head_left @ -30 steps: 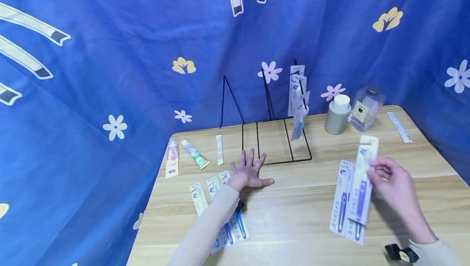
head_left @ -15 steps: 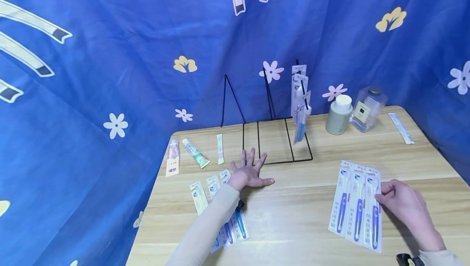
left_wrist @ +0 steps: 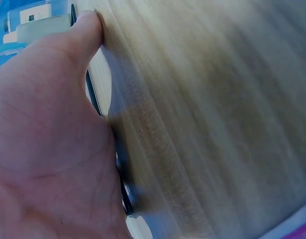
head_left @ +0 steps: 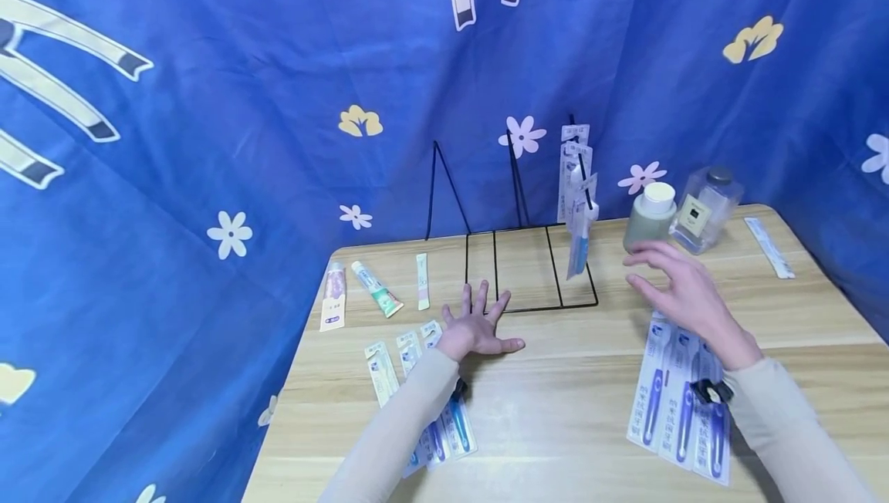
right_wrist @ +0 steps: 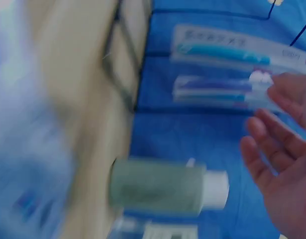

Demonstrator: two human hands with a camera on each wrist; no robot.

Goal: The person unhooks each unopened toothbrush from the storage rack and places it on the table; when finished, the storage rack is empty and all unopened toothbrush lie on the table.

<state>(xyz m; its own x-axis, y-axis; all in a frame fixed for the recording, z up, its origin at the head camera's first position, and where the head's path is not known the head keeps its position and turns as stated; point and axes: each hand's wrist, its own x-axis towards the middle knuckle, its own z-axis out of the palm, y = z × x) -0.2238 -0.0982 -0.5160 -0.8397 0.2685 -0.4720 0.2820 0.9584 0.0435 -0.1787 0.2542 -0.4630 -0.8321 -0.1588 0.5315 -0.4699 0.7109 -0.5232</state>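
My left hand (head_left: 479,333) lies palm down with fingers spread, its fingertips at the front bar of a black wire rack (head_left: 549,309). In the air at the right, my right hand (head_left: 674,287) has its fingers bent loosely and carries nothing. It overlaps the grey bottle (head_left: 649,217) in the head view. Several packaged toothbrushes (head_left: 578,217) hang from the rack's right hook; the right wrist view shows one blue-handled packaged toothbrush (right_wrist: 222,51) beyond the fingers. Under the right forearm lie three purple-handled packaged toothbrushes (head_left: 653,406) side by side, partly covered.
More packaged toothbrushes (head_left: 380,372) lie beneath the left forearm. Two toothpaste tubes (head_left: 377,288) and a slim sachet (head_left: 422,281) are at the back left. Behind the grey bottle's right side stands a clear bottle (head_left: 708,210); a narrow packet (head_left: 769,247) lies at the far right.
My right hand set the third purple toothbrush pack beside the other two, let go, and moved up and left toward the rack. My left hand stayed in place.
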